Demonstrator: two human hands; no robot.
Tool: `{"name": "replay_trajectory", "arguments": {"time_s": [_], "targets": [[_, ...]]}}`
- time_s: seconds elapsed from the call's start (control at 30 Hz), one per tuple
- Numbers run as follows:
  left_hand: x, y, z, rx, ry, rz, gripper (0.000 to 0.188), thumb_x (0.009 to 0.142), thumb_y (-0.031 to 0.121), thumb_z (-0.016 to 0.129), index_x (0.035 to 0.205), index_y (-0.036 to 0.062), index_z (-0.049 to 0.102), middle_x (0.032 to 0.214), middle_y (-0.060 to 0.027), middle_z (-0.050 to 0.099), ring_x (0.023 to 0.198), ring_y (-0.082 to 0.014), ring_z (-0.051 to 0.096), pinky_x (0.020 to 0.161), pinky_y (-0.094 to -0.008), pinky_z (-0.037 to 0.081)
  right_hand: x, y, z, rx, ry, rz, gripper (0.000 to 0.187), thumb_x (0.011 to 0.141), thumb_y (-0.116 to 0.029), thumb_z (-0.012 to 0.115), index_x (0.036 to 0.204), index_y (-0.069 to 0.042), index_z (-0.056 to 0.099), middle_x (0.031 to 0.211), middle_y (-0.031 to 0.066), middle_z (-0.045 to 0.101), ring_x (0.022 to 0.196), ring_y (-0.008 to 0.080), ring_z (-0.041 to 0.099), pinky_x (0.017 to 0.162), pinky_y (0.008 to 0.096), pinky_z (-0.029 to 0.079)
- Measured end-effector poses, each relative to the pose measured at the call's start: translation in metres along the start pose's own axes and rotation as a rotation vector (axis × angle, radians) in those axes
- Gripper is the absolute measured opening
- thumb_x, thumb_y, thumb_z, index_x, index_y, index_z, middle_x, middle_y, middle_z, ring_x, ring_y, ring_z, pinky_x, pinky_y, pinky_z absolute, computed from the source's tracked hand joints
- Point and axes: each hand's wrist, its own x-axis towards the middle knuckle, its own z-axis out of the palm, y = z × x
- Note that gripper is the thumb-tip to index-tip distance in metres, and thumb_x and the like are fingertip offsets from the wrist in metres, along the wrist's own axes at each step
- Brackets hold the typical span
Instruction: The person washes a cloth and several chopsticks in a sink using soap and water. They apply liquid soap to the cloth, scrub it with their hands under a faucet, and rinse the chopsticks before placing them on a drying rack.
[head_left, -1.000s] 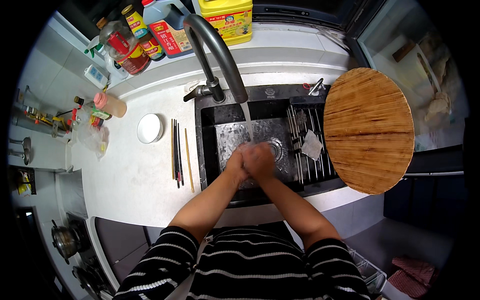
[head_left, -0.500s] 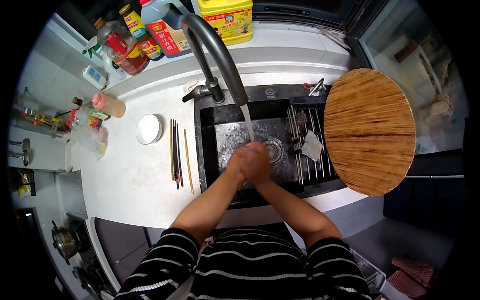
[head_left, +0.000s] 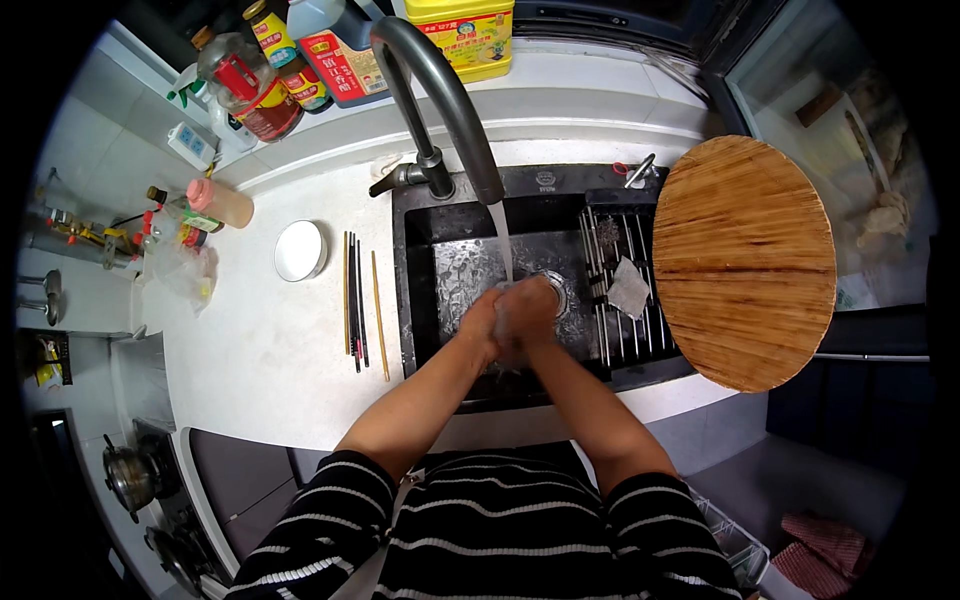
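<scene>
Hands pressed together under running water at the sink, centre of the frame.

From the head view, the left hand and right hand were clasped palm to palm, holding nothing visible, under the stream from the grey faucet over the black sink. A yellow box and red-labelled bottles stood along the top; chopsticks lay left of centre, a round wooden board at right.

My left hand and right hand are pressed together, palm against palm, fingers wrapped over each other. Both my forearms reach forward from my striped sleeves and meet at the wrists. My right hand lies partly on top of the left.
</scene>
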Motion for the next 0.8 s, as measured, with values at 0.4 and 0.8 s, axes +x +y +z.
{"name": "replay_trajectory", "arguments": {"time_s": [0.4,0.8], "targets": [[-0.018,0.021,-0.013,0.281,0.147,0.05,0.066,0.083,0.058,0.045,0.133,0.0151,0.036,0.133,-0.0193,0.039,0.122,-0.0364,0.037,0.1,-0.0611,0.017,0.035,0.001,-0.033,1.347,-0.422,0.664,0.034,0.073,-0.028,0.069,0.078,0.003,0.059,0.068,0.0068,0.06,0.064,0.0209,0.058,0.061,0.0364,0.046],[0.036,0.022,-0.051,-0.05,-0.114,0.155,0.022,0.08,0.014,0.051,0.094,-0.0028,0.056,0.092,-0.0161,0.06,0.087,-0.0288,0.059,0.081,-0.0433,0.049,-0.021,0.002,-0.045,1.26,0.013,0.358,0.022,0.071,-0.008,0.069,0.092,-0.007,0.062,0.094,0.004,0.058,0.079,0.0127,0.058,0.067,0.0257,0.047]]}}
